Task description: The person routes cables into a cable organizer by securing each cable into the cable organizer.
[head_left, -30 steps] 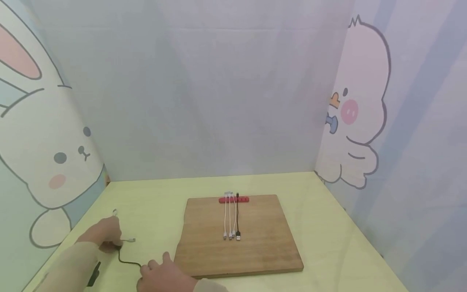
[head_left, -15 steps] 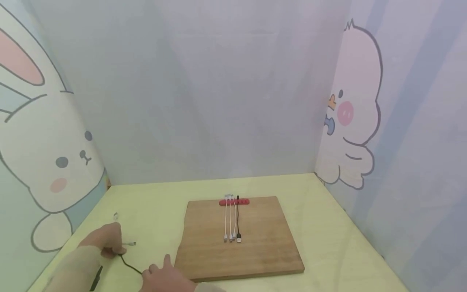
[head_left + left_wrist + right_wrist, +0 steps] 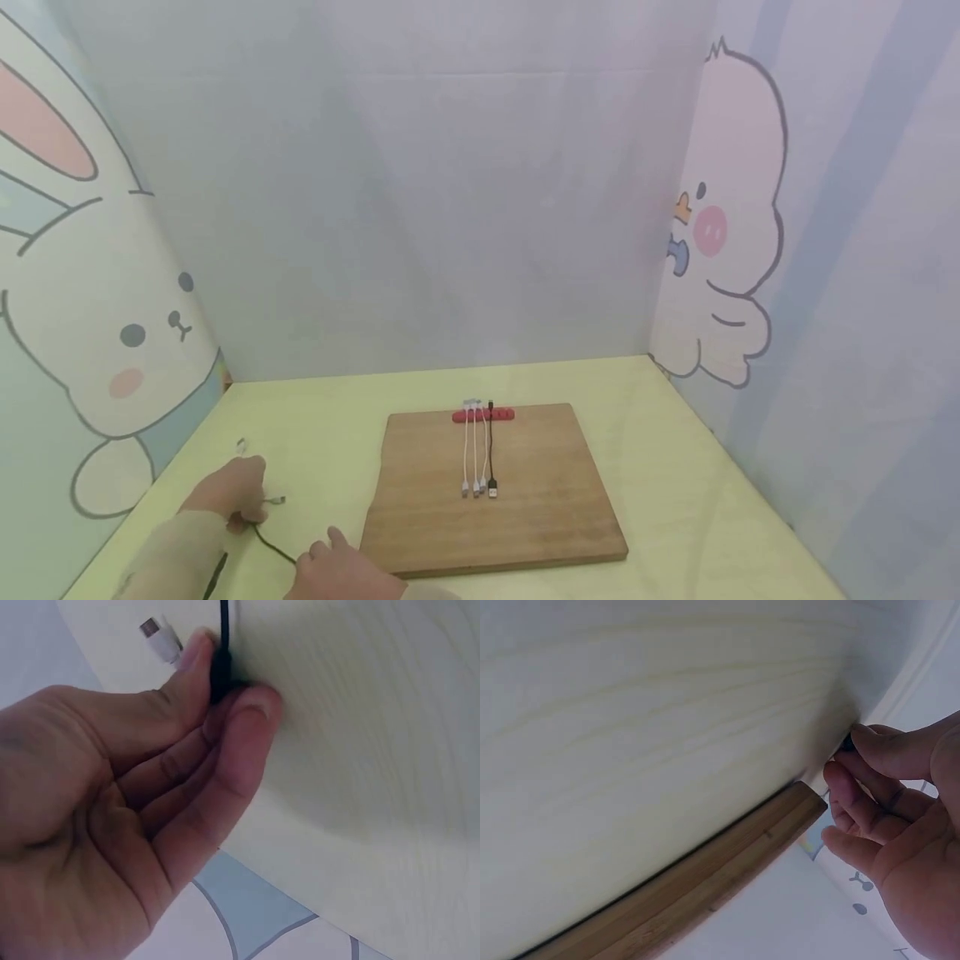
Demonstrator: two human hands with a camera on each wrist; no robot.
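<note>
Between the thumb and fingers of my left hand (image 3: pixel 150 772), one end of a black cable (image 3: pixel 223 637) is pinched. In the head view this left hand (image 3: pixel 228 492) is over the table's left side, and the black cable (image 3: pixel 273 547) runs from it to my right hand (image 3: pixel 341 571). The right wrist view has the right hand (image 3: pixel 900 802) pinching the cable's other end, a dark bit (image 3: pixel 847 742) mostly hidden by thumb and finger. A white USB cable's plug (image 3: pixel 161 639) shows just beyond the left thumb; the same white plug (image 3: pixel 277 500) lies right of that hand.
A wooden board (image 3: pixel 555 508) lies mid-table, its left edge near the right hand. On it are a red cable holder (image 3: pixel 504 414), several white cables (image 3: pixel 474 454) and a black cable (image 3: pixel 491 450) in a row. Another white connector (image 3: pixel 241 446) lies beyond the left hand.
My left hand has shifted slightly right in the head view, which has also tilted a little. The black cable between the hands has gone from a slack curve to nearly straight.
</note>
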